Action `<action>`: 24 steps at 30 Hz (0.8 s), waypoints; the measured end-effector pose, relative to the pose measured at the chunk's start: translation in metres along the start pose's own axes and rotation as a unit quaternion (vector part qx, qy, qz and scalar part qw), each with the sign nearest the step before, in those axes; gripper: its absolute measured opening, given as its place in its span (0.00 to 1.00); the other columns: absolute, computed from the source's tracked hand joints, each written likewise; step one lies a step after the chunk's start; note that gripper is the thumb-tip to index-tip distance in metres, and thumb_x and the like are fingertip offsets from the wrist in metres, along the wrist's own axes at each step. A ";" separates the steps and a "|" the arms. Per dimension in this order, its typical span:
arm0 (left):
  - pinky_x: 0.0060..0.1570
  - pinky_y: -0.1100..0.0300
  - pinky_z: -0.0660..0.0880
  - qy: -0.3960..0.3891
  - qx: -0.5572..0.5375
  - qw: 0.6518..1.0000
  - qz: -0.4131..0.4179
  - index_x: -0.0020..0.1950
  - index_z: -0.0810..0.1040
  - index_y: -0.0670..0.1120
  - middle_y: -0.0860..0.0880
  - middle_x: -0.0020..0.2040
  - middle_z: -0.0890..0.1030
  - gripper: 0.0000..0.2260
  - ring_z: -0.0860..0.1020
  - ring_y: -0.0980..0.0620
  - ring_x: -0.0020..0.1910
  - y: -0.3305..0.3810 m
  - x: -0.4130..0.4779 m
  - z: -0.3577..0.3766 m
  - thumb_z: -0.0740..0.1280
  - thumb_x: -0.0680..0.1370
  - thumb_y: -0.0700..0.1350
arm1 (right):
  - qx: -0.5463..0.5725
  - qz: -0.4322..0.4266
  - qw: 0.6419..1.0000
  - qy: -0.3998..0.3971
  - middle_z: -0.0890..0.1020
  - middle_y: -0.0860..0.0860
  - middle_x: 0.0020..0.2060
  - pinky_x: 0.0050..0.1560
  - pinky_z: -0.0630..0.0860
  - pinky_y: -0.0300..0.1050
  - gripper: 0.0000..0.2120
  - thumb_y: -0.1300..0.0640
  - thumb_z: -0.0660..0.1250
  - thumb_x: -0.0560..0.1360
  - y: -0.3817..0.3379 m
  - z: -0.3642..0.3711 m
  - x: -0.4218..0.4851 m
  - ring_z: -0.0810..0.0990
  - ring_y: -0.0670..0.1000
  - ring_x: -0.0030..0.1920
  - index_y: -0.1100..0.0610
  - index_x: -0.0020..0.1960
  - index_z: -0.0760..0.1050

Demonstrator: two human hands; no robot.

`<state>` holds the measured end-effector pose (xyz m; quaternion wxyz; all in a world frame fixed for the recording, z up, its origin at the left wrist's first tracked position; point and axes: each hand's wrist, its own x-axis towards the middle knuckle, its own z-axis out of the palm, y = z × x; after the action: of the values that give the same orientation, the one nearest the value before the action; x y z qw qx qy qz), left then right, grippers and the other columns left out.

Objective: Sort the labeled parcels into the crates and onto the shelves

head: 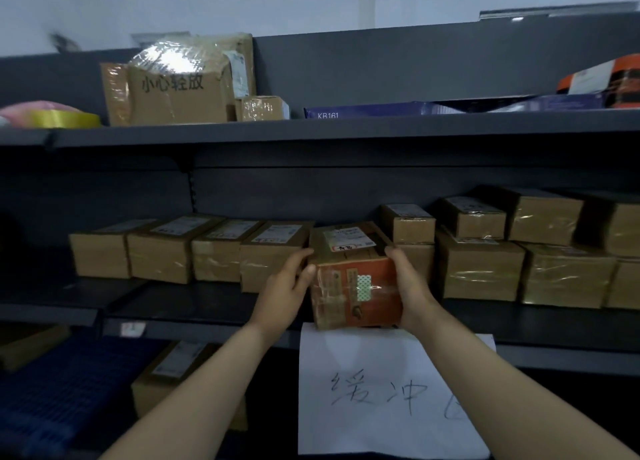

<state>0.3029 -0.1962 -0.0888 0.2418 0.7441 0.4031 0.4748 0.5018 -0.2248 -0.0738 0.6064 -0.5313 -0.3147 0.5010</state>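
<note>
A taped cardboard parcel [355, 279] with an orange printed front and a white label on top sits at the front of the middle shelf [214, 307], in the gap between two rows of brown parcels. My left hand [287, 286] grips its left side with the thumb on the front edge. My right hand [410, 283] grips its right side. The parcel stands slightly turned and sticks out in front of its neighbours. Its underside is hidden.
Brown labeled parcels [187, 248] line the middle shelf to the left, and stacked ones [481, 262] to the right. The top shelf [311, 130] carries a large taped box [180, 85] and flat boxes. A white handwritten sign [391, 390] hangs below. A blue crate [52, 390] sits lower left.
</note>
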 end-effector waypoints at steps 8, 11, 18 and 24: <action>0.59 0.57 0.68 0.008 0.106 0.993 -0.048 0.68 0.70 0.47 0.47 0.65 0.74 0.17 0.72 0.49 0.63 -0.022 0.013 -0.032 0.58 0.81 0.52 | 0.007 -0.054 0.996 0.067 0.83 0.57 0.49 0.56 0.77 0.59 0.19 0.40 0.66 0.73 0.004 0.006 -0.014 0.83 0.58 0.48 0.53 0.54 0.75; 0.65 0.51 0.66 0.005 0.202 0.977 -0.068 0.71 0.67 0.48 0.43 0.71 0.68 0.21 0.66 0.42 0.68 -0.041 0.030 -0.045 0.61 0.80 0.52 | 0.010 -0.060 0.994 0.093 0.82 0.56 0.49 0.57 0.76 0.58 0.16 0.40 0.64 0.74 0.004 0.012 -0.009 0.82 0.58 0.49 0.52 0.51 0.74; 0.69 0.46 0.64 0.044 0.024 0.976 -0.214 0.77 0.50 0.52 0.40 0.74 0.57 0.35 0.61 0.38 0.71 -0.075 0.079 -0.057 0.66 0.77 0.51 | 0.013 -0.057 0.988 0.144 0.82 0.56 0.48 0.59 0.74 0.60 0.15 0.39 0.62 0.76 0.011 0.047 0.007 0.81 0.59 0.50 0.50 0.48 0.72; 0.63 0.46 0.71 0.102 -0.096 0.946 -0.292 0.75 0.60 0.41 0.38 0.70 0.66 0.35 0.70 0.38 0.65 -0.090 0.101 -0.049 0.67 0.75 0.57 | 0.008 -0.061 0.983 0.174 0.82 0.56 0.49 0.59 0.74 0.60 0.16 0.40 0.63 0.74 0.020 0.051 0.007 0.81 0.59 0.50 0.51 0.51 0.73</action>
<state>0.2475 -0.0633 -0.0831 0.3975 0.5146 0.5781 0.4929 0.4523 -0.2025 -0.0816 0.6855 -0.5854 -0.2317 0.3657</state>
